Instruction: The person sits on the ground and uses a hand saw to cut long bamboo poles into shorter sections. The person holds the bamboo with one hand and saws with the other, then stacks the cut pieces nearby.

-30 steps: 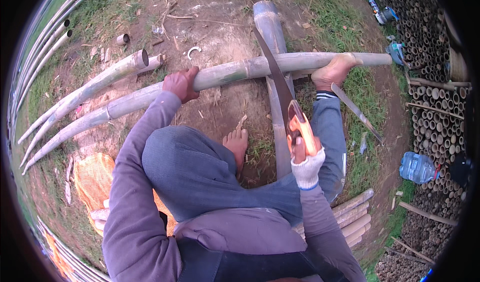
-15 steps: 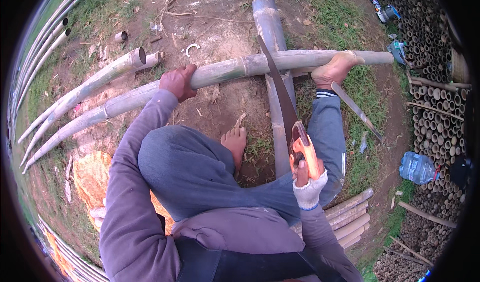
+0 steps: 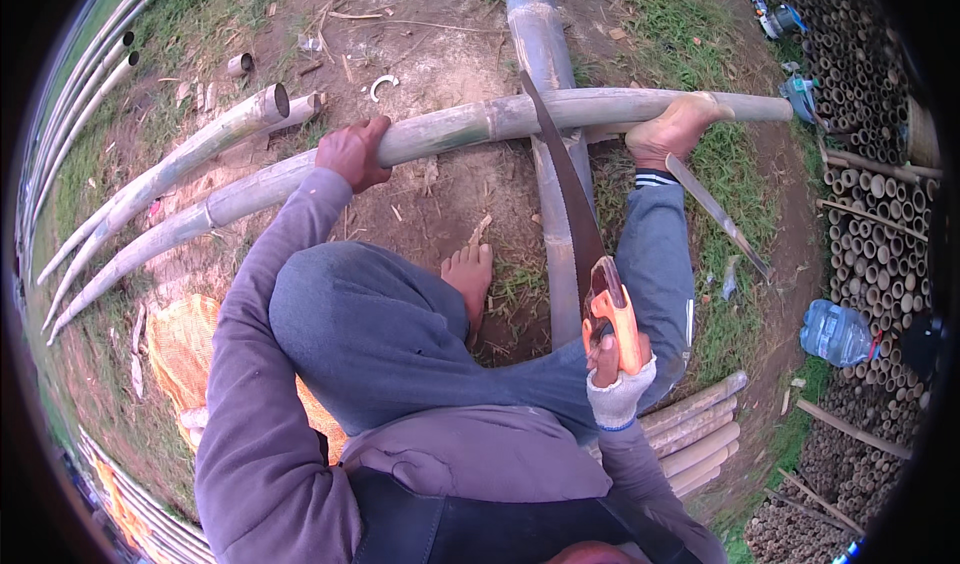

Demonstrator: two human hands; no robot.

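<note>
A long bamboo pole (image 3: 437, 136) lies across a thicker bamboo log (image 3: 560, 204). My left hand (image 3: 354, 154), bare, is closed over the pole left of the log. In my right hand (image 3: 620, 379), which wears a white fingerless glove, is the orange handle of a handsaw (image 3: 570, 189). Its dark toothed blade slants up and away, with the tip over the pole where it crosses the log. Whether the teeth touch the pole I cannot tell. My right foot (image 3: 675, 127) presses on the pole right of the log; my left foot (image 3: 467, 276) rests on the dirt.
More bamboo poles (image 3: 190, 159) lie at the left. A long flat blade (image 3: 718, 214) lies on the grass beside my right foot. Cut lengths (image 3: 700, 434) are piled at the lower right, near a large plastic bottle (image 3: 836, 333). Stacked bamboo (image 3: 880, 264) lines the right edge. An orange mesh sack (image 3: 185, 339) is at the left.
The view has shifted slightly. The saw and my right hand are a little lower relative to the pole; my left hand still grips the same place.
</note>
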